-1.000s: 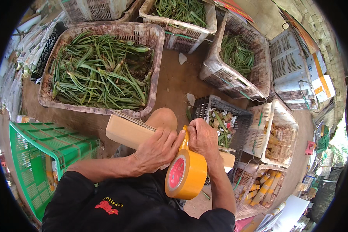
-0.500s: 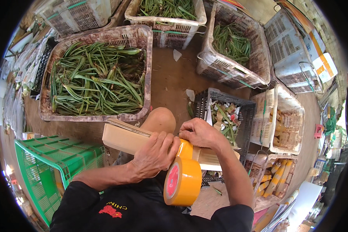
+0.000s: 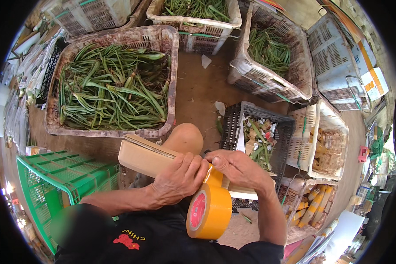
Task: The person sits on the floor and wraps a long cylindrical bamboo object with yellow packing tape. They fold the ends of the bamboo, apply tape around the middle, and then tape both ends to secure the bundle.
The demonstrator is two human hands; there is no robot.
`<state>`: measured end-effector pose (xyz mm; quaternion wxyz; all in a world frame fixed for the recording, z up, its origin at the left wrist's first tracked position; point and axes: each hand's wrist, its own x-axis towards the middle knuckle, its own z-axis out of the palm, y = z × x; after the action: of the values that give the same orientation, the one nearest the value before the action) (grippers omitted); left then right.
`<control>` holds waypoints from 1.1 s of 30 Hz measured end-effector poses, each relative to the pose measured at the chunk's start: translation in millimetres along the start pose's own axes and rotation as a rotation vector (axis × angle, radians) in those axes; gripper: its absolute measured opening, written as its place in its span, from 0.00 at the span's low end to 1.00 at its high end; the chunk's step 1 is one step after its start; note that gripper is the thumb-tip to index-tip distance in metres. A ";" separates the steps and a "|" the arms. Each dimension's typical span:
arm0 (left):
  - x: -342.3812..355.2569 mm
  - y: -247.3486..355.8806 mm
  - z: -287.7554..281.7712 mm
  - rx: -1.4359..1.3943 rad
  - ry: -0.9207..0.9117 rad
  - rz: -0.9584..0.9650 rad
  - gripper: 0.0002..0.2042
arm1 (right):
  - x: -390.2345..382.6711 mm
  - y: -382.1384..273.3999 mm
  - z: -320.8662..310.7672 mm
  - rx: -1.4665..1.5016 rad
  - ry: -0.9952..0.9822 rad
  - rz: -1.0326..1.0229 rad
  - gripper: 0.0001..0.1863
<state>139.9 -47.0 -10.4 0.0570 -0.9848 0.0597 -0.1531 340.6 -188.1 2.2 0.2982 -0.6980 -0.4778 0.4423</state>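
Cardboard box (image 3: pixel 143 155): slim, lay crosswise, its right end slanting nearer my body. Yellow tape strip (image 3: pixel 213 177): ran onto the box near its middle. Left hand (image 3: pixel 176 181): closed around the box, left of middle. Right hand (image 3: pixel 242 170): curled narrow over the box's right half; whether it pinched tape, I could not tell. Tape roll (image 3: pixel 215 213): sat bodyward of the box, nearer my left hand. Black crate (image 3: pixel 282 119): stood beyond the box's right half.

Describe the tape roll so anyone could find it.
Start at the black shirt along the bottom edge. At its upper edge, below and right of the left hand, is a thick orange tape roll. Its round red face sets it apart from the long yellow bundles at right.
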 end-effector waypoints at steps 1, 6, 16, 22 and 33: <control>0.0 0.4 -0.2 0.005 0.001 0.008 0.25 | -3.7 -0.5 7.9 -0.002 0.007 0.055 0.27; 2.4 1.1 -1.2 0.017 -0.005 0.018 0.27 | 11.6 -15.5 5.7 -0.154 -0.142 0.321 0.35; 13.9 -6.3 -8.2 -0.044 -0.204 -0.027 0.30 | -57.0 -56.6 34.9 0.402 0.734 0.196 0.19; 20.6 -6.3 -2.9 -0.128 -0.115 -0.031 0.28 | -85.2 -69.8 82.8 0.819 0.686 0.306 0.17; 17.4 -10.7 2.4 -0.106 -0.090 0.015 0.28 | -77.5 -112.2 119.7 1.233 0.717 0.123 0.18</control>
<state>158.2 -38.5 -6.2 0.0088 -0.9918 0.0723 -0.1049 175.5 -220.0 70.6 0.7516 -0.5306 0.0268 0.3910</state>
